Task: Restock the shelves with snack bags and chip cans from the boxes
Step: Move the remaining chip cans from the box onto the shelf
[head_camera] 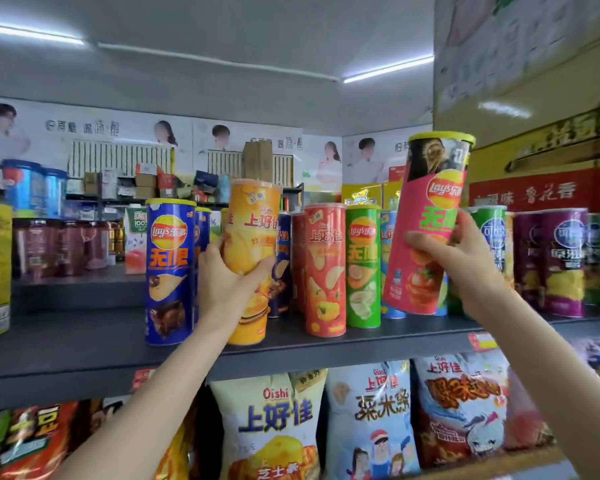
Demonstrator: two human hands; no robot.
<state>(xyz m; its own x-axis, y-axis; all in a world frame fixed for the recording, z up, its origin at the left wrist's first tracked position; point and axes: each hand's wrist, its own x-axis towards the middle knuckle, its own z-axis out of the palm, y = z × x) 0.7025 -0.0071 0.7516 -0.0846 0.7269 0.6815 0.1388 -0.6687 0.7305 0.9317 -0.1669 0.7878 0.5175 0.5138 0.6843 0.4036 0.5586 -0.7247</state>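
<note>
Pink can [426, 230], base hidden behind neighbours

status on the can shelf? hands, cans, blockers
Left hand gripping orange can, base near shelf front. Right hand holding pink can tilted, raised above the row. Green can and red can standing beneath.

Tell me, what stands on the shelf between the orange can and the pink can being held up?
In the head view, a red Oishi can and a green Lay's can stand between the orange can and the pink can, with more cans behind them.
</note>
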